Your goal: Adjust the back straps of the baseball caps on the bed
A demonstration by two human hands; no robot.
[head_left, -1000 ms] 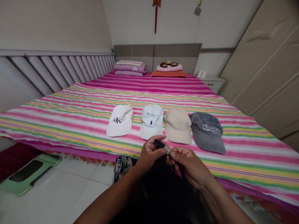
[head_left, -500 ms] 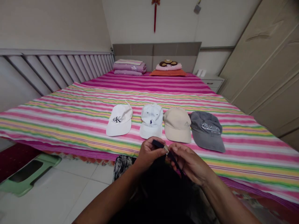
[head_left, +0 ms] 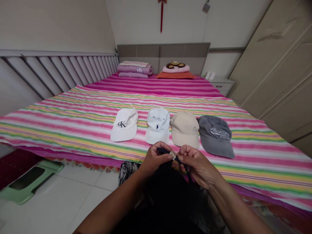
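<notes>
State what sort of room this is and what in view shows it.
Most likely a bedroom: a bed with striped covers has a headboard at its far end, folded purple bedding lies stacked there, and a nightstand stands alongside.

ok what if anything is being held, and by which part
A dark strap: the left hand pinches it at the pale buckle, the right hand just beside that buckle.
</notes>
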